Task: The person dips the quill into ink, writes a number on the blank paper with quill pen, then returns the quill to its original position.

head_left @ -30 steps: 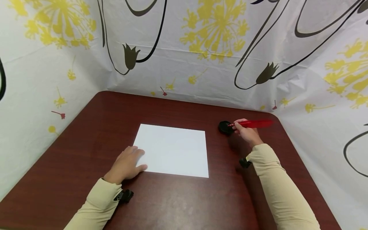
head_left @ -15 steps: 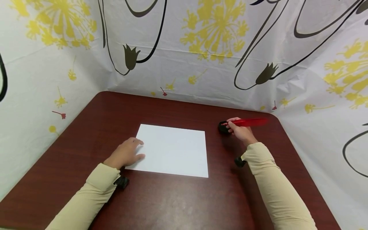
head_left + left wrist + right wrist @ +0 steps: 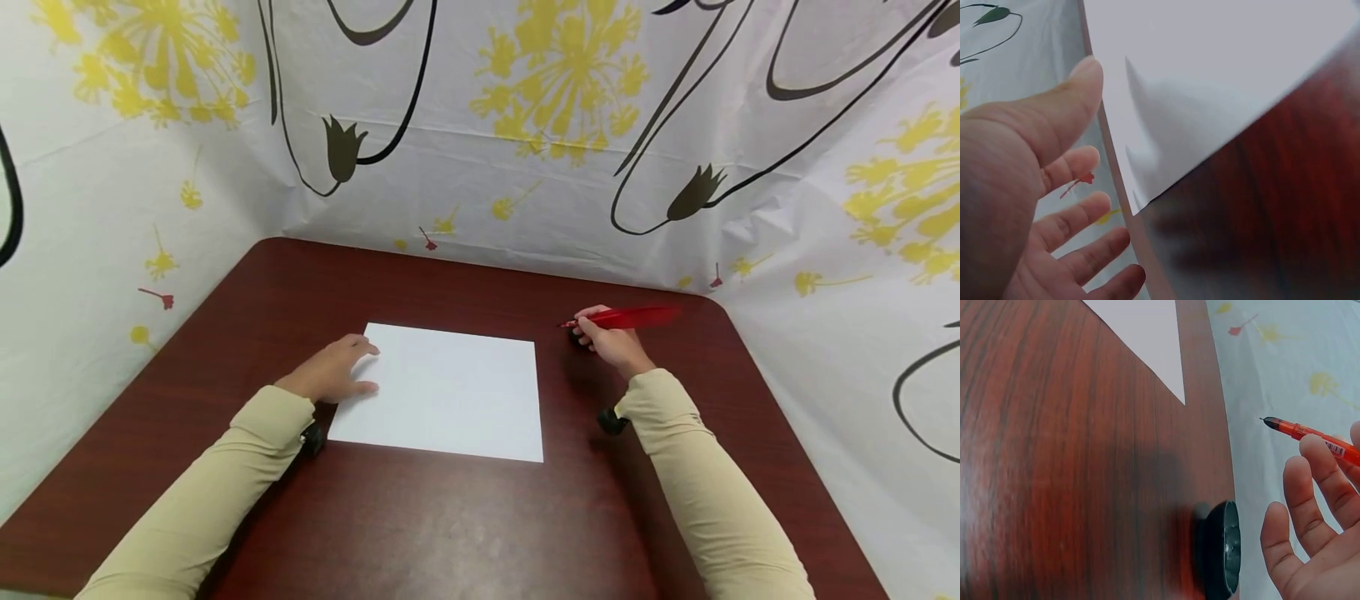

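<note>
A white sheet of paper lies on the dark red-brown table. My left hand hovers at its left edge, thumb and fingers spread over the border and holding nothing. In the left wrist view, that hand casts a shadow on the paper. My right hand pinches a red feather pen, its dark tip pointing left. Below the right hand sits a small black round dish, mostly hidden by the hand in the head view. The pen tip is apart from the dish and the paper.
The table reaches back to a whitish curtain printed with yellow flowers and dark stems, which also hangs along both sides. A black wrist camera is strapped under the right sleeve, another under the left.
My right hand has moved left with the feather pen, away from over the black dish. My left hand has lifted and shifted farther back along the paper's left edge.
</note>
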Demonstrator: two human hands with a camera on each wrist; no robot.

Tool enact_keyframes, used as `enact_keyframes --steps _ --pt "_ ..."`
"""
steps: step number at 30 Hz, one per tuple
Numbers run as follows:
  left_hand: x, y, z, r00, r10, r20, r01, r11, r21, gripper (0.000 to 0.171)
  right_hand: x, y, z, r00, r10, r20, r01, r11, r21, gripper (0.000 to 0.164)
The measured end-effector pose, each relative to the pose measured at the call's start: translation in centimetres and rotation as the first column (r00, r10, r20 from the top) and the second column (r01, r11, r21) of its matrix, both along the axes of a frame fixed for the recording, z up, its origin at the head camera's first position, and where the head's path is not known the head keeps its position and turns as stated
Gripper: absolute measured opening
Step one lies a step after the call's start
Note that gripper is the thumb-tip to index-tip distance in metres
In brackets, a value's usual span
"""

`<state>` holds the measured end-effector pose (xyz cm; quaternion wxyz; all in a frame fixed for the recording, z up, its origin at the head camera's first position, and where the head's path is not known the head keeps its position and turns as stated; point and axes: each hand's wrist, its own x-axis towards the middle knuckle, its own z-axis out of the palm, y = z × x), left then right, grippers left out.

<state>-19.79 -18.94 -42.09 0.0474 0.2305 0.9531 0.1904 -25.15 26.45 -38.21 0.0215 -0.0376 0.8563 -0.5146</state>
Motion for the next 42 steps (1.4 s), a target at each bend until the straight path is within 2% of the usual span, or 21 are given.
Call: enact_keyframes --steps 8,16,27,37,42 --pt "-1.2 0.2 0.1 0.998 -0.061 0.032 0.063 0.995 -0.072 0.063 -0.3 -1.4 -0.2 1.0 0.001 0.03 -0.001 1.0 -0.007 0.032" --pt "-2.1 0.8 0.4 0.994 -0.071 0.08 0.078 0.992 -0.096 0.065 -0.5 -2.5 -0.5 1.0 0.023 0.017 -0.023 1.0 0.001 0.03" --pt "-2.6 1.5 0.3 0.988 -0.084 0.133 0.101 0.987 -0.124 0.066 -0.7 -4.0 -0.9 0.999 0.042 0.027 -0.04 0.998 -0.048 0.026" --pt "-2.9 2.2 0.5 0.984 -0.125 0.128 0.14 0.984 -0.113 0.063 -0.9 -5.4 -1.3 0.998 0.055 0.036 -0.051 0.995 -0.087 0.024" --pt "-3.0 2.6 0.7 0.984 -0.111 0.141 0.128 0.985 -0.114 0.065 -1.1 -6.2 -1.6 0.997 0.08 0.017 -0.078 0.994 -0.083 0.023"
